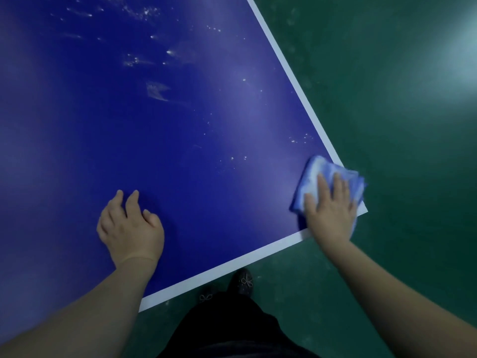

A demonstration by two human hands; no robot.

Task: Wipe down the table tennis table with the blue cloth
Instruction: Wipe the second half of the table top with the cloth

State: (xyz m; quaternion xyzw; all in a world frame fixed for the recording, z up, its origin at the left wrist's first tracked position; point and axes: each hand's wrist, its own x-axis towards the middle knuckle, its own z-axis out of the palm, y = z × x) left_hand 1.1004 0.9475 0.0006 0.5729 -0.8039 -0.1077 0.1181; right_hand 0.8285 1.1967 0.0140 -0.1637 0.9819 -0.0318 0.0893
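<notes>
at the speckled table corner over green floor, flat right hand presses cloth, left hand rests open.

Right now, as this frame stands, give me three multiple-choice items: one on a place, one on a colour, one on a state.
1. Where is the cloth?
A. on the table's near right corner
B. mid-table
C. hung on a net

2. What colour is the floor?
A. red
B. green
C. grey

3. How is the left hand?
A. gripping the cloth
B. fisted in the air
C. resting on the table, holding nothing

Answers:
1 A: the right hand presses it flat at that corner.
2 B: green shows beyond both table edges.
3 C: its fingers lie on the bare blue top.
</notes>
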